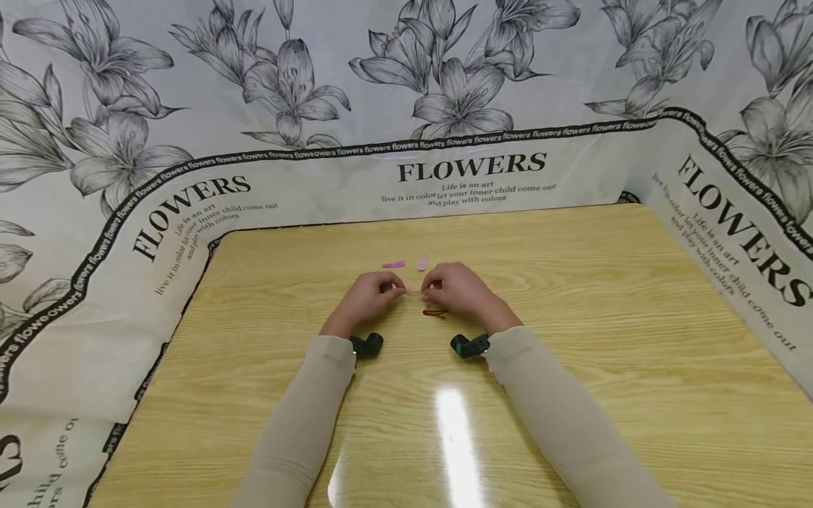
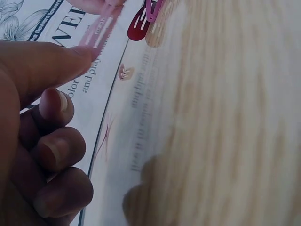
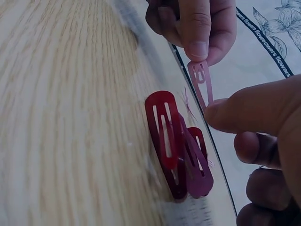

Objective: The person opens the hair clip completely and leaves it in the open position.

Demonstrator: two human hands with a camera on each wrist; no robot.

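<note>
A pale pink snap hair clip [image 3: 207,89] is stretched between my two hands above the table. One end of it is pinched between the thumb and index finger of my left hand [image 1: 370,296], whose other fingers curl inward in the left wrist view. My right hand [image 1: 462,289] pinches the opposite end. Just below the right fingers lies a small pile with a red hair clip [image 3: 161,110] and a purple-pink hair clip [image 3: 202,181]. In the head view the pile's red clip [image 1: 435,312] looks very small.
Beyond my hands, a bright pink clip [image 1: 394,264] lies sideways and a light pink clip [image 1: 423,262] points away from me. The wood-grain table [image 1: 279,282] meets a flower-printed cloth [image 1: 330,180] at its back and sides. Each wrist carries a black camera [image 1: 368,345].
</note>
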